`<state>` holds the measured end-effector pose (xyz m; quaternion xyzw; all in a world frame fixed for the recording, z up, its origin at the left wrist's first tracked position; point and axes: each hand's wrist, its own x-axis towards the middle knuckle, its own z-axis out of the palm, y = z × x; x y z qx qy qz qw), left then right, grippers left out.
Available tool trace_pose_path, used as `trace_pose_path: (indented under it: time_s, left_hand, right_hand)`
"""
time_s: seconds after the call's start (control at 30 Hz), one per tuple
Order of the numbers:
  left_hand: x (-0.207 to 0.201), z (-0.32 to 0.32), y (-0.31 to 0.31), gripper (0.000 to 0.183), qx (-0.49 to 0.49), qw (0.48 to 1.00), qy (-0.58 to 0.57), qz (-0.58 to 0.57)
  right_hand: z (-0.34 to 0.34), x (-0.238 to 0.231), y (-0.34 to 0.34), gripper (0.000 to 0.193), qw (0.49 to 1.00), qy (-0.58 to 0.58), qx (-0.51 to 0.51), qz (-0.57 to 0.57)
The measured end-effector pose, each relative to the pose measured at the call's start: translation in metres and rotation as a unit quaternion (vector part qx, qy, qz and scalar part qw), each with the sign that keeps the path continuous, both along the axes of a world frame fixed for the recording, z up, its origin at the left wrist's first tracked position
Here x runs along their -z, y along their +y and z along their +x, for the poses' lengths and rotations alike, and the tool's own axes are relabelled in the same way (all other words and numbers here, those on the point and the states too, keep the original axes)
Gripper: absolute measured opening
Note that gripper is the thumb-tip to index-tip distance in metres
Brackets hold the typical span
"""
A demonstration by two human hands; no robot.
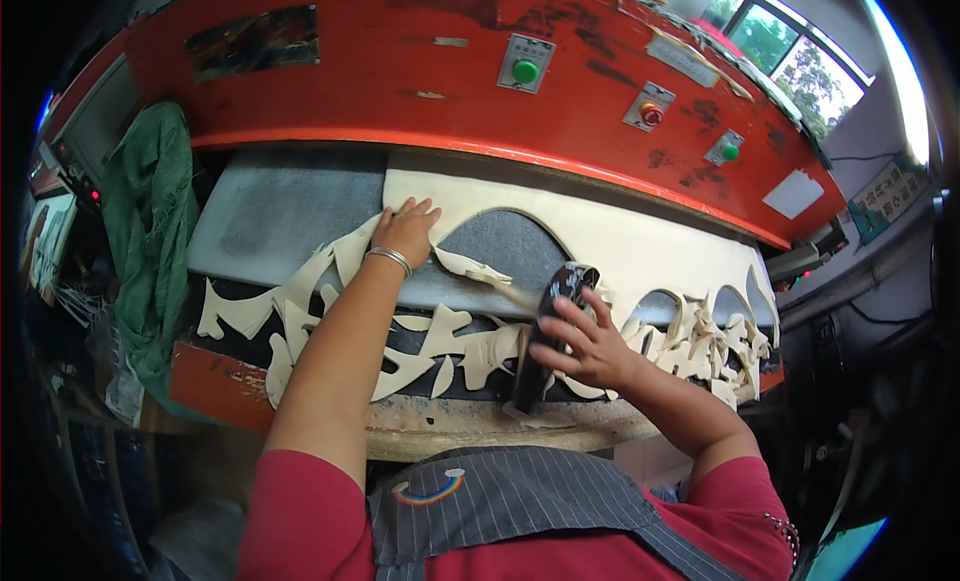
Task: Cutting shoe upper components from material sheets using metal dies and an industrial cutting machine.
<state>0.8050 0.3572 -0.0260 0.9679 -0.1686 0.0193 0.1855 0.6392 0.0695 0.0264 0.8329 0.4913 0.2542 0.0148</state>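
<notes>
My left hand (408,231) lies flat, fingers stretched out, on the left end of a cream sheet of material (620,226) with large curved cut-outs. Its palm rests by the sheet's edge, and a bracelet circles the wrist. In front of the sheet's middle, a tall dark can-like cylinder (545,331) with a patterned top leans slightly right. My right hand (590,346) is at its right side, fingers curved across its near face. A narrow curved cream strip (475,269) lies between the hands. Cream offcuts (450,331) spread in front of both hands.
A red machine beam (420,91) spans the back, with a green button (525,72) and a red knob (651,114). Below it is a grey board (290,216). Scraps (700,351) heap at right. A green cloth (150,251) hangs at left.
</notes>
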Motion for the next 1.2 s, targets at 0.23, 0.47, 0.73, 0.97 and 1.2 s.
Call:
trace_pose_path:
  time_s: [0.23, 0.47, 0.73, 0.97, 1.2]
  left_hand:
    - [-0.028, -0.086, -0.113, 0.042, 0.137, 0.937, 0.078, -0.313]
    - [-0.011, -0.119, -0.156, 0.046, -0.043, 0.654, 0.476, -0.587]
    - [-0.033, -0.177, -0.128, 0.047, 0.047, 0.766, 0.191, -0.612]
    - [-0.026, -0.235, -0.077, 0.056, 0.148, 0.385, 0.501, -0.761]
    - [-0.029, -0.262, -0.047, 0.053, 0.164, 0.575, 0.455, -0.66]
  right_hand:
    - [-0.043, -0.017, -0.059, 0.056, 0.979, 0.182, 0.029, -0.088]
    - [-0.056, 0.031, -0.023, 0.047, 0.744, 0.318, 0.301, 0.505]
    - [-0.054, 0.034, -0.001, 0.053, 0.681, 0.441, 0.245, 0.53]
    - [-0.065, -0.006, 0.019, 0.068, 0.701, 0.544, 0.123, 0.445]
    - [-0.081, -0.007, 0.005, 0.105, 0.835, 0.501, 0.033, 0.224]
